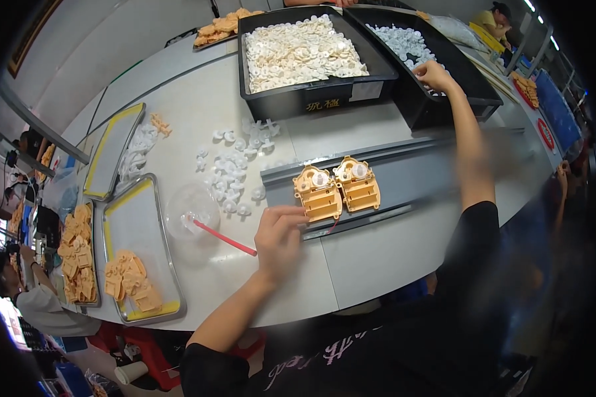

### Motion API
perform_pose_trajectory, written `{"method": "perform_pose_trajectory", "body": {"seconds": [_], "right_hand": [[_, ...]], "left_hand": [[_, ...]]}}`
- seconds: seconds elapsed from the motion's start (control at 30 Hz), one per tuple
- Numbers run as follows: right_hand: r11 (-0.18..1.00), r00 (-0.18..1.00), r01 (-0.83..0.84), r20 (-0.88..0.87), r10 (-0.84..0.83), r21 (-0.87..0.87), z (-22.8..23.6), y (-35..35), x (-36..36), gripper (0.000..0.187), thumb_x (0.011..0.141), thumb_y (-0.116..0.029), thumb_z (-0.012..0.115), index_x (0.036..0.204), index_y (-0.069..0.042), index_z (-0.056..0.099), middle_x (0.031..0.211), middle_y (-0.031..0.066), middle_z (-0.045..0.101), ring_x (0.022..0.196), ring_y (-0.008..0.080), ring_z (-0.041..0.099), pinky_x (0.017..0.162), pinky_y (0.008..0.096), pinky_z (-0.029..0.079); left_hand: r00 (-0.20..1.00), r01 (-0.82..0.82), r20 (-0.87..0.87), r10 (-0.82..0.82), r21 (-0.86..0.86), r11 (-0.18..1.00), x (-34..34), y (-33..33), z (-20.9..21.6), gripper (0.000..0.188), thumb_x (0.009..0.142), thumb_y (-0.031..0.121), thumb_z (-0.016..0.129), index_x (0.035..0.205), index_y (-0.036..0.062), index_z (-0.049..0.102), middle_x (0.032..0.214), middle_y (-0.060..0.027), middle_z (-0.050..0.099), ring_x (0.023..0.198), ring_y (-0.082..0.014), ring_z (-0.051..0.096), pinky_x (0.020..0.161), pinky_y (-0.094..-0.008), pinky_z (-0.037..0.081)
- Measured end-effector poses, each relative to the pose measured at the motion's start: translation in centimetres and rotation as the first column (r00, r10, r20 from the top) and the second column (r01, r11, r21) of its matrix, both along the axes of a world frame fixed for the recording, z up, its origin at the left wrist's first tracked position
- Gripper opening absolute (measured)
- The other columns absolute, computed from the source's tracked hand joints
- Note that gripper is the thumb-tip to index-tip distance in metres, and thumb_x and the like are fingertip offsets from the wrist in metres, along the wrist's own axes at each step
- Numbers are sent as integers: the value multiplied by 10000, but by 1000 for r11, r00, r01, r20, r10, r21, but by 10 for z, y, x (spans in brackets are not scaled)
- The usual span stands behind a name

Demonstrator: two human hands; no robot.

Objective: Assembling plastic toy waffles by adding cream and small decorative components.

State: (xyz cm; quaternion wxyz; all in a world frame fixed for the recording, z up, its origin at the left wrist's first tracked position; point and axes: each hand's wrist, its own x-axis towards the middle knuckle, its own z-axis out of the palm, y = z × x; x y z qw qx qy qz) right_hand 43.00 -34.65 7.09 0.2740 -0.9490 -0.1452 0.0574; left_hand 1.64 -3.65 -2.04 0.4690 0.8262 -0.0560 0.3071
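Two orange plastic housings, the left one [322,200] and the right one [361,188], sit side by side on a grey rail [414,178], each with round white parts in its upper half. My left hand [279,237] is at the left housing's near-left edge, fingers stretched toward it, seemingly holding nothing; I cannot tell whether they touch it. At the far right my right hand [436,76] reaches into a black bin [467,92] of small translucent white parts [404,43]. Its fingers are bent together at the parts, and whatever is between them is hidden.
A second black bin [311,99] holds many cream discs. Left of the rail are loose white gears [230,175] and a clear bowl [191,212] with a red-handled tool [225,237]. Metal trays [139,218] with orange pieces [131,281] stand farther left. Other people are around.
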Motion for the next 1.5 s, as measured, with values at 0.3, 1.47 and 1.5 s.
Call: {"method": "perform_pose_trajectory", "body": {"seconds": [0.3,1.47,1.5], "right_hand": [[815,981,-142,191,40,562,53,-2,-102,398,854,-203,699,1173,21,618,983,91,681,854,129,660,783,239,543],[775,596,-621,572,563,-117,-53,176,-263,66,766,-82,720,823,-59,697,778,29,616,659,197,617,594,297,499],[777,601,-619,567,563,-115,-53,176,-264,66,766,-82,720,823,-59,697,778,29,616,659,197,617,594,297,499]], "left_hand": [[982,185,-21,-189,-108,977,-10,-4,8,206,794,-90,511,913,4,650,1026,-114,615,939,-200,586,693,-258,474],[817,44,91,-570,-994,-96,-14,-3,18,472,949,185,351,1312,-115,370,1325,-247,444,1257,-355,446,1075,-388,379],[815,38,88,-572,-994,-99,-14,-2,18,472,949,185,351,1312,-115,370,1325,-247,444,1257,-355,446,1075,-388,379]]}}
